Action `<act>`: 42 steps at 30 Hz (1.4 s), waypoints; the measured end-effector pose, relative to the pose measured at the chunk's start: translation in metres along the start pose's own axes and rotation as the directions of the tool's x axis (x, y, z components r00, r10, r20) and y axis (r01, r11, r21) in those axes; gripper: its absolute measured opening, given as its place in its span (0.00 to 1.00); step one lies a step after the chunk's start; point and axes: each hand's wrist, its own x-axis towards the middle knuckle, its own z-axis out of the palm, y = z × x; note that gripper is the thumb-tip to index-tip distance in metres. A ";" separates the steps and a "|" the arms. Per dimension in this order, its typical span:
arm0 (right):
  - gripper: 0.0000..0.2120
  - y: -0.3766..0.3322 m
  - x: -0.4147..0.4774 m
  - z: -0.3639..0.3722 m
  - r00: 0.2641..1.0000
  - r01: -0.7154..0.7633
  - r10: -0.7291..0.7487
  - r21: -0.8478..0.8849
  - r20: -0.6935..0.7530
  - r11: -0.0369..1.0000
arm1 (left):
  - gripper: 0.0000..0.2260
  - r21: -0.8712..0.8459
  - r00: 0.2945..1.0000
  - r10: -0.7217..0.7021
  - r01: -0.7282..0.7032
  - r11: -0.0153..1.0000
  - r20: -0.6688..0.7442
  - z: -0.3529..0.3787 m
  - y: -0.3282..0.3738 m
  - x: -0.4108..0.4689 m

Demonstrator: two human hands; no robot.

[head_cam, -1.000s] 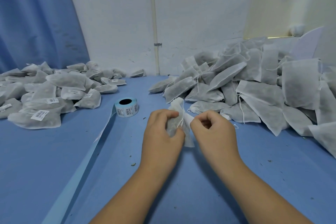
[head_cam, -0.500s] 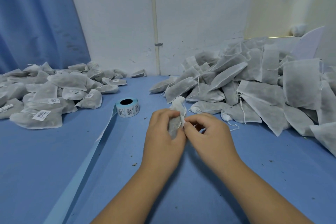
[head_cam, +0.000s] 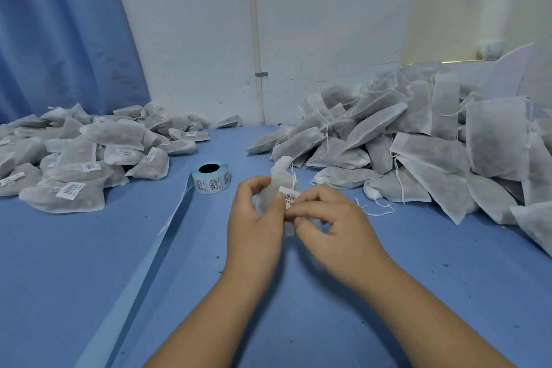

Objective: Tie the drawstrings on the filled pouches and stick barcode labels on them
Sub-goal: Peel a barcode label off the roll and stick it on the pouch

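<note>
Just below the middle of the frame, a filled white pouch (head_cam: 280,178) is held upright above the blue table (head_cam: 59,263) by the left hand (head_cam: 254,218), whose fingers are curled round it. A barcode label (head_cam: 292,196) is seen against the pouch's side, with the left thumb touching its edge. The label is pinched by the curled fingers of the right hand (head_cam: 331,224), the forefinger laid across it. A label roll (head_cam: 210,178) is stood just left of the hands, and its pale backing strip (head_cam: 167,230) is trailed toward the lower left. A labelled pouch pile (head_cam: 74,155) is spread at the middle left. A larger unlabelled pouch pile (head_cam: 418,143) with loose strings is heaped at the right, against the white wall (head_cam: 194,24).
</note>
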 end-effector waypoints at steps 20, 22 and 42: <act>0.06 -0.001 0.002 -0.010 0.911 -0.407 0.396 0.413 0.116 0.815 | 0.12 -0.156 0.970 -0.197 0.218 0.963 0.141 0.000 -0.001 0.001; 0.08 -0.002 0.002 -0.009 0.899 -0.428 0.425 0.432 0.107 0.794 | 0.11 -0.144 0.973 -0.186 0.205 0.968 0.137 -0.001 -0.002 0.001; 0.12 0.000 0.005 -0.016 0.873 -0.472 0.466 0.491 0.145 0.732 | 0.18 -0.298 0.892 -0.231 0.359 0.885 0.390 -0.006 -0.010 0.002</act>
